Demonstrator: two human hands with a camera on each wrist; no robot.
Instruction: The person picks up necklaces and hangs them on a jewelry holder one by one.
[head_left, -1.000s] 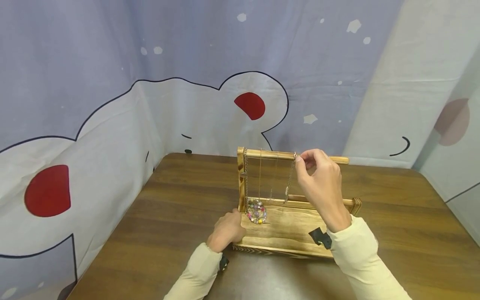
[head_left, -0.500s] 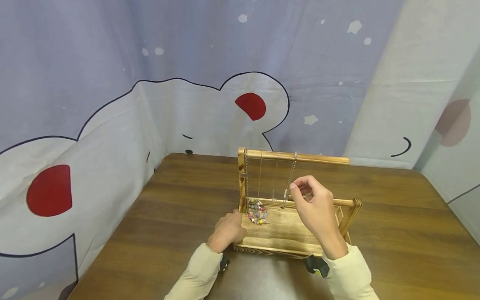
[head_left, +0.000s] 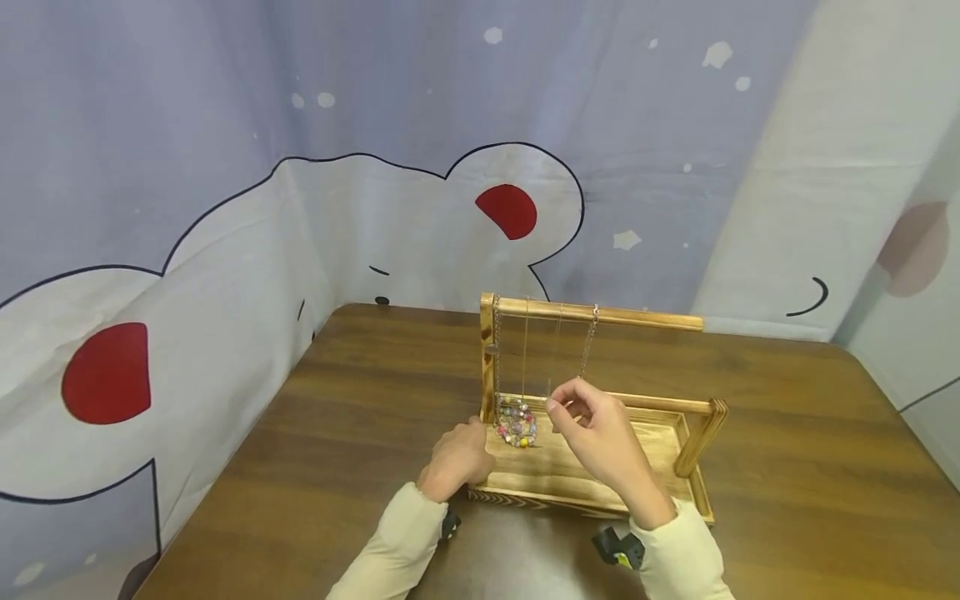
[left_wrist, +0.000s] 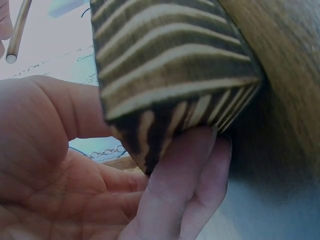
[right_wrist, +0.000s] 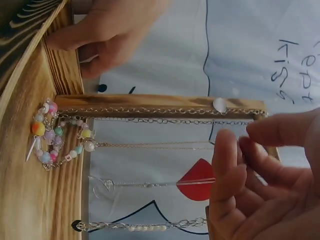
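A wooden jewelry stand (head_left: 637,317) has a crossbar hung with several necklaces above a shallow tray. My left hand (head_left: 456,454) grips the tray's left end; in the left wrist view, thumb and fingers wrap around its striped wooden corner (left_wrist: 175,75). My right hand (head_left: 600,433) is in front of the hanging necklaces, its fingers loosely bent and thumb near the forefinger, nothing visible between them. In the right wrist view hang a colourful beaded bracelet-like strand (right_wrist: 49,135), a fine chain with a clear pendant (right_wrist: 106,185) and a silver chain with white beads (right_wrist: 147,228).
The stand is on a brown wooden table (head_left: 360,392). Behind it hangs a printed cloth (head_left: 420,225) with cartoon shapes. A lower rail (head_left: 660,402) runs along the back of the tray to a short slanted post (head_left: 701,437).
My right hand has left the silver chain at the crossbar and come down and leftward, to before the fine chain's pendant. The silver chain hangs on the bar. My left hand has stayed in place.
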